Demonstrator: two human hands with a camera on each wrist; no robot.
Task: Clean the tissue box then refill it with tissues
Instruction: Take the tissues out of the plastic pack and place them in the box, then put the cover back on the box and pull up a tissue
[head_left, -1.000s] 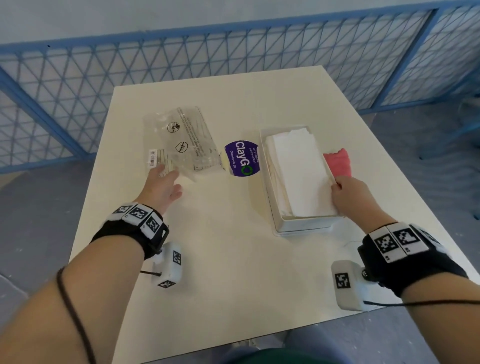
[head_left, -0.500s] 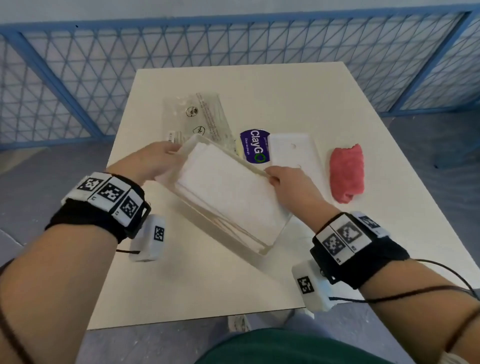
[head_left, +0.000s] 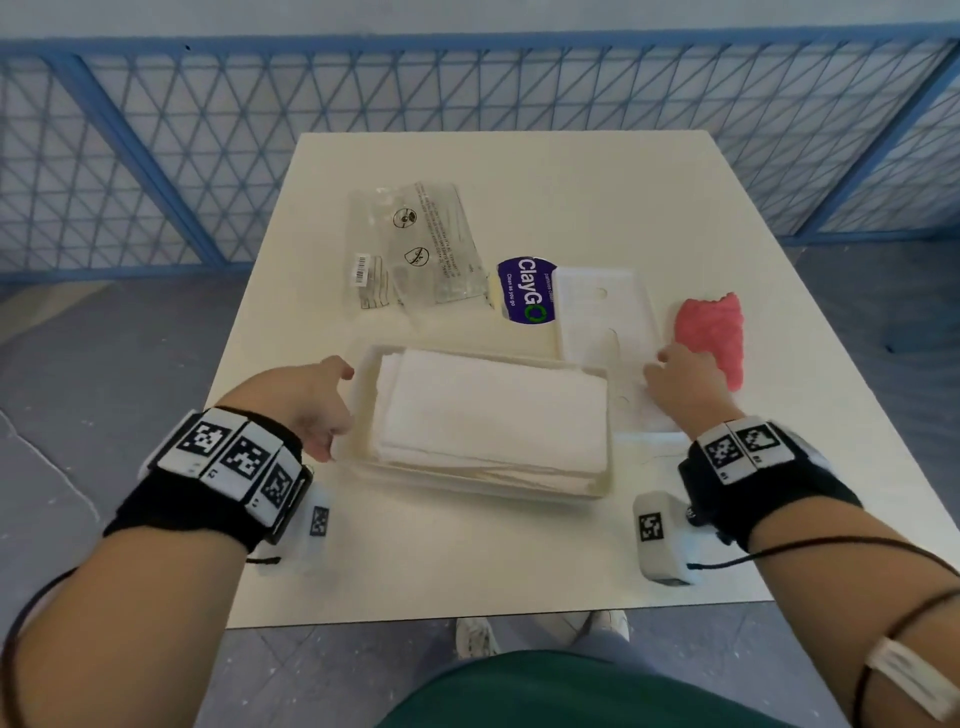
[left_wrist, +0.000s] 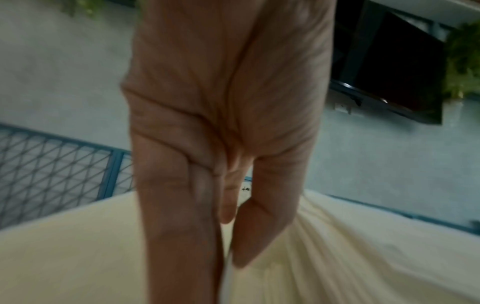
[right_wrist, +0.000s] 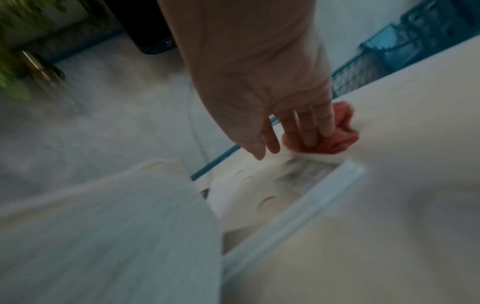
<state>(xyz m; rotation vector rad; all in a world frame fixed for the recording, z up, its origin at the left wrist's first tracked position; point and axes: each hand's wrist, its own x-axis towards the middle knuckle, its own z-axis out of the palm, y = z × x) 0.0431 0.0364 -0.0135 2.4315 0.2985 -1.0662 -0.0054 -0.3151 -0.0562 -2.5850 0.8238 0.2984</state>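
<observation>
Tissue box lies between left hand and right hand.

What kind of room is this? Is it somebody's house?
Probably not a house. It looks like a fenced-off work or test area: a blue mesh fence runs behind the plain white table, the floor is bare grey, and both wrists wear bands with black-and-white code tags.

The tissue box sits on the tabletop, nearest the person, with the tissues inside it. Behind the box to the left lies the plastic wrapper. Behind it to the right lies the lid, the label just left of the lid, the cloth just right.
</observation>
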